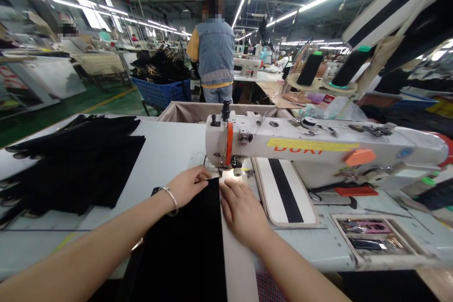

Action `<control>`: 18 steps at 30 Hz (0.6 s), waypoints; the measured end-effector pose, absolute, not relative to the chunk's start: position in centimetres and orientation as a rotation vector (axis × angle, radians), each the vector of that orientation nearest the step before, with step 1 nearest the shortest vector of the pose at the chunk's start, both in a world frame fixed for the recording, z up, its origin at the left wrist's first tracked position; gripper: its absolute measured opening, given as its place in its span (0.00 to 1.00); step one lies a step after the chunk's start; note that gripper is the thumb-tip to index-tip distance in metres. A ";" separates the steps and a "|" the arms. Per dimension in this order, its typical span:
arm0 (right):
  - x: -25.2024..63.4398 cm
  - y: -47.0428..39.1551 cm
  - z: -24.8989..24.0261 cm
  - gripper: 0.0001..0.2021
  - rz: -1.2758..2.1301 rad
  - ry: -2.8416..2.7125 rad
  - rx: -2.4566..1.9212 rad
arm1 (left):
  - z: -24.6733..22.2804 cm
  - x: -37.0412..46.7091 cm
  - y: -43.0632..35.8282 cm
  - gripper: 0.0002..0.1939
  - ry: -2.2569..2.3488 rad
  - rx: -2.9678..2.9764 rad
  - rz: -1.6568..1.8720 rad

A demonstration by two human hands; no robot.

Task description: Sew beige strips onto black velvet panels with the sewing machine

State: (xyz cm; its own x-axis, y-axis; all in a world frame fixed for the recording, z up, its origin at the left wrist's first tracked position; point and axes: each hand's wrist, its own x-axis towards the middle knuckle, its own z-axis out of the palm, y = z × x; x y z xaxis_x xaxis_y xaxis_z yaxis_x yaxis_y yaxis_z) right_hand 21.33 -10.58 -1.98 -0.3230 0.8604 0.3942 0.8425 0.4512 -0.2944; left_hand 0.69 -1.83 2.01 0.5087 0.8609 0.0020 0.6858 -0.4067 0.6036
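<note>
Fabric pile (78, 165) left of sewing machine (339, 134), tray (375, 261) before it, basket (161, 93) behind

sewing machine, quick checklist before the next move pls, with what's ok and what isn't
1. Left hand at the black fabric: ok, its fingers are at the far edge.
2. Right hand on the pale material: ok, laid flat beside the black fabric.
3. Both hands well clear of the sewing head: not ok, the fingertips are close to its lower end.
4. Needle up or down: cannot tell, too small to make out.
5. Spot under the head lit: ok, a bright glow shows there.
6. Striped panel apart from the right hand: ok, it lies to the right.
</note>
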 end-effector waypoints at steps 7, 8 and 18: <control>21.5 -10.3 -2.4 0.21 0.074 -2.208 -1.437 | -0.2 3.6 0.3 0.03 1.400 2.264 0.393; 21.5 -10.3 -2.4 0.21 0.078 -2.205 -1.442 | 0.0 3.7 0.5 0.03 1.410 2.268 0.384; 21.3 -10.2 -1.8 0.25 0.103 -2.231 -1.473 | 0.3 4.3 1.0 0.03 1.474 2.325 0.353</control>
